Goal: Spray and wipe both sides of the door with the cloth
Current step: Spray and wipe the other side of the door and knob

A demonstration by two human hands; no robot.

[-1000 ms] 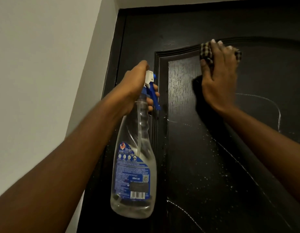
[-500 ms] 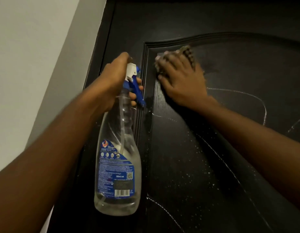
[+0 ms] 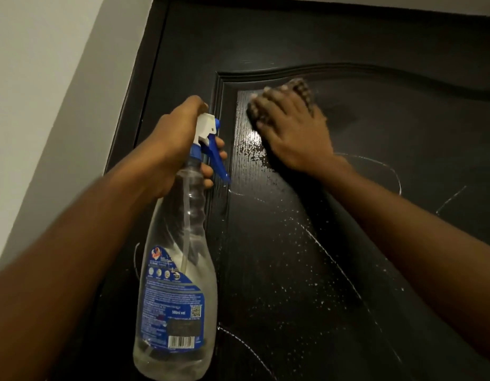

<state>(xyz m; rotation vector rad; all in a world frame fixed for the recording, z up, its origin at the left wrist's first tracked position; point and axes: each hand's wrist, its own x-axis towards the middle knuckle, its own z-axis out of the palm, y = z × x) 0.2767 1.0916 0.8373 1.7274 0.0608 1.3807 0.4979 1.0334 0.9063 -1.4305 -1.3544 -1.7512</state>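
Cloth [image 3: 300,88]: upper-left panel of door [image 3: 403,133], pressed under right hand [image 3: 293,127], fingers spread flat.
Spray bottle [image 3: 180,270]: left hand [image 3: 178,144] fingers clenched round neck.
Risk: droplets [image 3: 307,284] lower down likely dry streaky; bottle may knock door.

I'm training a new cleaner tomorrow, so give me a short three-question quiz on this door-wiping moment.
1. True or false: the left hand holds the spray bottle by its neck.
2. The right hand presses the cloth against: A) a window pane, B) the panel of the door, near its upper left corner, C) a mirror.
3. What speckles the panel below the cloth?
Key: 1 true. 2 B. 3 white spray droplets and thin streaks.
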